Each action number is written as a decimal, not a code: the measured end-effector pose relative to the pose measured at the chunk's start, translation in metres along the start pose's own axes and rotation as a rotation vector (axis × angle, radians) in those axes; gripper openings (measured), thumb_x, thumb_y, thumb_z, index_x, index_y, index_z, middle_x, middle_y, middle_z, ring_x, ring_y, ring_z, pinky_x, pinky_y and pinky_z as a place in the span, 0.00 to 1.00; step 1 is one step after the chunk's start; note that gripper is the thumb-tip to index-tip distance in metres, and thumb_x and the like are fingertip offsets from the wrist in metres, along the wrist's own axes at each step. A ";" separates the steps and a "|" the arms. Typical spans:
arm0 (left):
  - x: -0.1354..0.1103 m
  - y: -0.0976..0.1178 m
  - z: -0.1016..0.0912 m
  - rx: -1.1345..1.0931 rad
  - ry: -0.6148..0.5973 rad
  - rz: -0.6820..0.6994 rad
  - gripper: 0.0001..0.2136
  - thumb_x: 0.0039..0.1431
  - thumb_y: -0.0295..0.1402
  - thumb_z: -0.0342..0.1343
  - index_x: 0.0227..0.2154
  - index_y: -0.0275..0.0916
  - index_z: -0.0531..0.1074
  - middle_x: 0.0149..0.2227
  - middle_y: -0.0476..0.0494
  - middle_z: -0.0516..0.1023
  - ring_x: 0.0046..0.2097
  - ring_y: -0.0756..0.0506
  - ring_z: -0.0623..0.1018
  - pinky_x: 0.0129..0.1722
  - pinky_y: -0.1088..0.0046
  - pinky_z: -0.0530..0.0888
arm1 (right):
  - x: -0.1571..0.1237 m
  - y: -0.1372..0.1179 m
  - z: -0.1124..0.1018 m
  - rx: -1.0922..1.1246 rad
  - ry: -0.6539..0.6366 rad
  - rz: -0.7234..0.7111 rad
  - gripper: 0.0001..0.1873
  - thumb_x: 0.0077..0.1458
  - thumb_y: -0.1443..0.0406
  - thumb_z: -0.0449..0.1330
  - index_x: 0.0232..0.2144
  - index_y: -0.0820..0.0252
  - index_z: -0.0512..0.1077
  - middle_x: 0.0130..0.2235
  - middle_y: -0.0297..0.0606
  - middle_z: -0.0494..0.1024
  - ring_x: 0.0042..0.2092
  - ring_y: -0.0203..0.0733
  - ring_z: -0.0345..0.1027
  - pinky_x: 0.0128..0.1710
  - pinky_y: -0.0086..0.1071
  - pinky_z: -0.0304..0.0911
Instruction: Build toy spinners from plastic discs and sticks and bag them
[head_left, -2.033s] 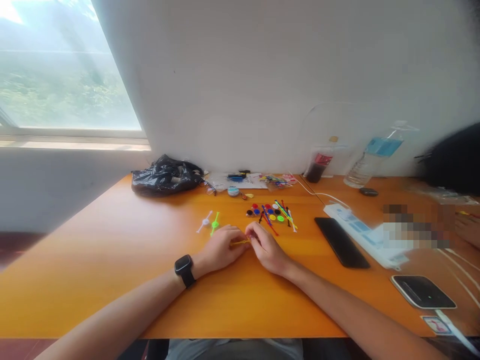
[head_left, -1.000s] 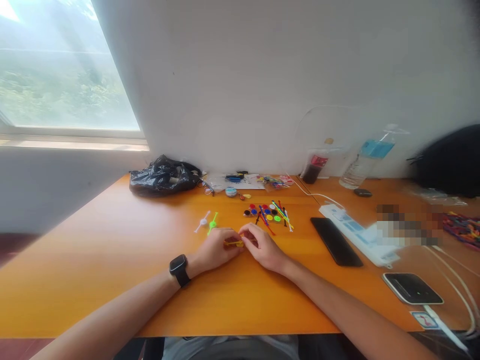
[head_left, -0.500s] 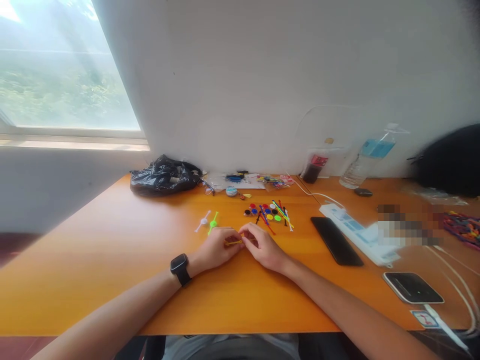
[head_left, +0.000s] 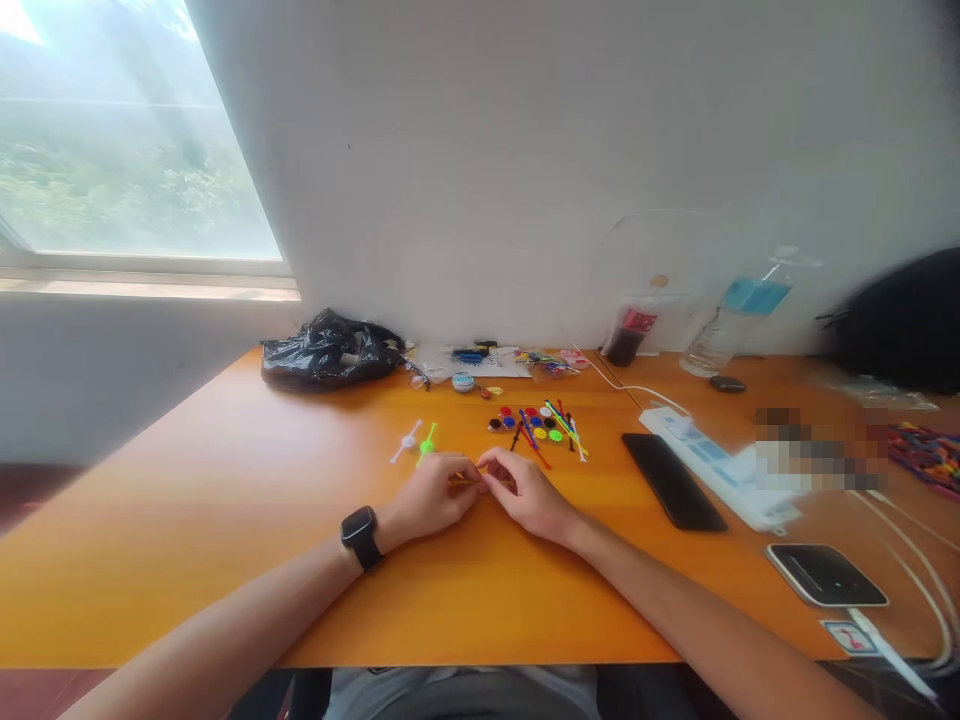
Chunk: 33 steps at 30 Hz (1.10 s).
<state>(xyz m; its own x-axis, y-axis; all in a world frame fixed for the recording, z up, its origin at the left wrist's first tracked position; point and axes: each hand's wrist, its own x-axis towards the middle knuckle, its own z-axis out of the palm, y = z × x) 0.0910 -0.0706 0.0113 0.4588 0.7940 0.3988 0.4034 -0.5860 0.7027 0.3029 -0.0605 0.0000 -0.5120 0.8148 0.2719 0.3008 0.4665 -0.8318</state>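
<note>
My left hand (head_left: 442,487) and my right hand (head_left: 525,492) meet fingertip to fingertip over the table. Between the pinched fingers is a thin yellow plastic stick (head_left: 459,482), mostly hidden by them; any other small piece there cannot be made out. Just beyond my left hand lie a white stick with a round disc (head_left: 407,441) and a bright green stick with a disc (head_left: 427,443). Past my right hand are several small round discs (head_left: 539,434) in red, black, blue, yellow, green and white. Beside and partly over them lies a loose pile of coloured sticks (head_left: 574,436).
A black plastic bag (head_left: 326,352) sits at the back left, with a small round tin (head_left: 463,382) nearby. To the right lie a black phone (head_left: 673,482), a white power strip (head_left: 709,465) and a charging device (head_left: 826,575). A water bottle (head_left: 712,340) stands against the wall.
The fingers of my left hand have shifted slightly, and less of the yellow stick shows between my hands. Everything else on the table lies as before.
</note>
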 end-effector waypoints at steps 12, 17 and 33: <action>0.004 0.007 -0.002 0.023 -0.035 -0.049 0.07 0.60 0.27 0.59 0.28 0.37 0.80 0.32 0.43 0.83 0.32 0.47 0.80 0.34 0.73 0.74 | 0.002 -0.003 0.001 0.018 -0.016 -0.006 0.07 0.69 0.64 0.55 0.45 0.57 0.72 0.38 0.37 0.78 0.39 0.41 0.73 0.40 0.32 0.67; 0.005 0.008 -0.002 0.017 -0.031 -0.059 0.06 0.58 0.26 0.59 0.27 0.37 0.79 0.31 0.43 0.83 0.32 0.47 0.80 0.34 0.73 0.74 | 0.003 -0.001 0.001 0.039 -0.020 0.006 0.07 0.68 0.64 0.55 0.45 0.57 0.71 0.39 0.37 0.78 0.40 0.41 0.73 0.39 0.31 0.67; 0.006 0.006 0.000 0.044 -0.041 -0.065 0.06 0.57 0.25 0.58 0.27 0.37 0.80 0.30 0.43 0.82 0.31 0.47 0.78 0.32 0.74 0.72 | 0.005 0.000 0.001 0.029 -0.022 0.046 0.06 0.66 0.65 0.57 0.43 0.58 0.72 0.37 0.36 0.78 0.38 0.40 0.72 0.36 0.29 0.65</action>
<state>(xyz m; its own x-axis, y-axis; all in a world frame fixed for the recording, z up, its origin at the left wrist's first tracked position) 0.0960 -0.0696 0.0185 0.4623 0.8240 0.3277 0.4674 -0.5405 0.6996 0.2995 -0.0572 0.0008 -0.5160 0.8272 0.2222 0.3013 0.4181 -0.8569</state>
